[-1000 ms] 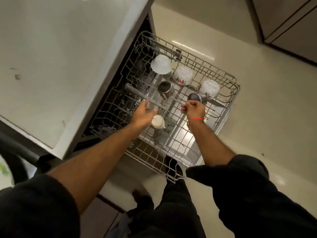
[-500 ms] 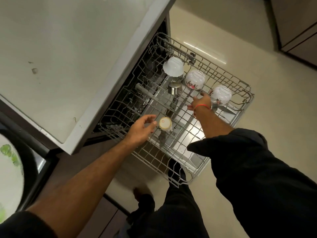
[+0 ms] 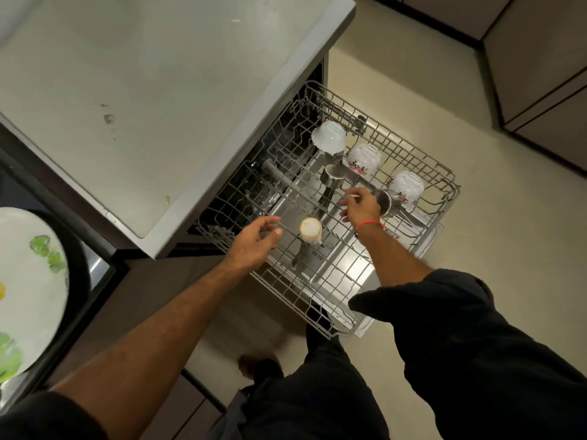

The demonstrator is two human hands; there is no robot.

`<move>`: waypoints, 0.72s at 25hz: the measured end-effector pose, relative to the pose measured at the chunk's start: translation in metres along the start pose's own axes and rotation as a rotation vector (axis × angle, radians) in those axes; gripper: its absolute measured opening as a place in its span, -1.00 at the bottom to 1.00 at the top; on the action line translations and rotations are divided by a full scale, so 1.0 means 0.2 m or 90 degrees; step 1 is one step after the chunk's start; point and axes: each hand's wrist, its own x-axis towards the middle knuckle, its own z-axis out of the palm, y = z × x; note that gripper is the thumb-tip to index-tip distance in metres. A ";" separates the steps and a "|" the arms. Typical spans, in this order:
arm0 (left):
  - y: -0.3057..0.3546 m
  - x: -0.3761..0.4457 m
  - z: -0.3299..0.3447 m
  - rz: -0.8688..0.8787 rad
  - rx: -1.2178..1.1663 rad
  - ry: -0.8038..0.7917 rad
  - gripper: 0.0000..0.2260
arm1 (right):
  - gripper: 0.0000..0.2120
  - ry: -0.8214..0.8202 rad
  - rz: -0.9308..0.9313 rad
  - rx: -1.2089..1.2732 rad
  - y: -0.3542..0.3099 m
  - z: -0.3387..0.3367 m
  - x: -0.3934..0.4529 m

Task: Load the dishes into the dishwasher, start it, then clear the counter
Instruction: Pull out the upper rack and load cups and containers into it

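Observation:
The dishwasher rack (image 3: pixel 440 173) is pulled out over the open door. On it stand an upturned white bowl (image 3: pixel 328 137), two upturned floral cups (image 3: pixel 364 159) (image 3: pixel 407 185), a steel cup (image 3: pixel 332 178) and a small cream cup (image 3: pixel 310 229). My left hand (image 3: pixel 254 241) hovers just left of the cream cup, fingers relaxed, not touching it. My right hand (image 3: pixel 360 206) lies against a second steel cup (image 3: pixel 386 201) tipped on its side, with its fingers loosely curled; whether it grips the cup is hidden.
The grey countertop (image 3: pixel 158 90) overhangs the dishwasher at the left. A white plate with green marks (image 3: pixel 28 281) sits on a dark surface at the far left. Cabinet fronts (image 3: pixel 540 74) line the top right. My legs stand at the rack's near corner.
My left hand has let go of the cream cup and drawn back to the left. My right hand has stayed by the tipped steel cup.

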 end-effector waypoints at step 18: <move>-0.82 -1.25 -0.78 0.179 -0.305 0.563 -0.81 | -0.81 -0.448 -0.462 -0.018 -0.31 1.25 -1.73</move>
